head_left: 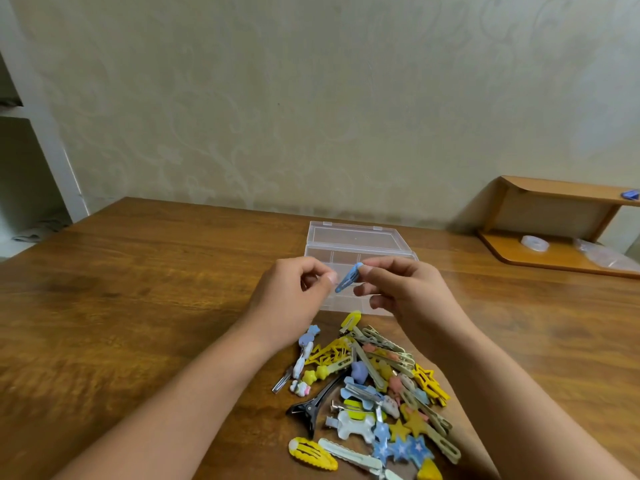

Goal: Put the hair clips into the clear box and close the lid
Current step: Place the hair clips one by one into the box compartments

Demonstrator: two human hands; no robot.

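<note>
Blue plastic between your fingers: your right hand pinches the upper end of a small blue snap clip, thumb and forefinger closed on it, the other fingers curled loose below. The clip hangs tilted, its lower tip pointing down toward your left hand, whose fingertips are drawn together right beside that tip; you can't quite tell whether they touch it. Both hands hover over the clear box, which sits open on the wooden table, its lid folded back toward the wall and its dividers showing through. Just in front of the box, between your forearms, lies the pile of hair clips: yellow stars, blue stars, beige flat clips, a black duckbill clip at the left edge, a yellow oval snap clip nearest you. Far right, a low wooden shelf holds a roll of clear tape.
</note>
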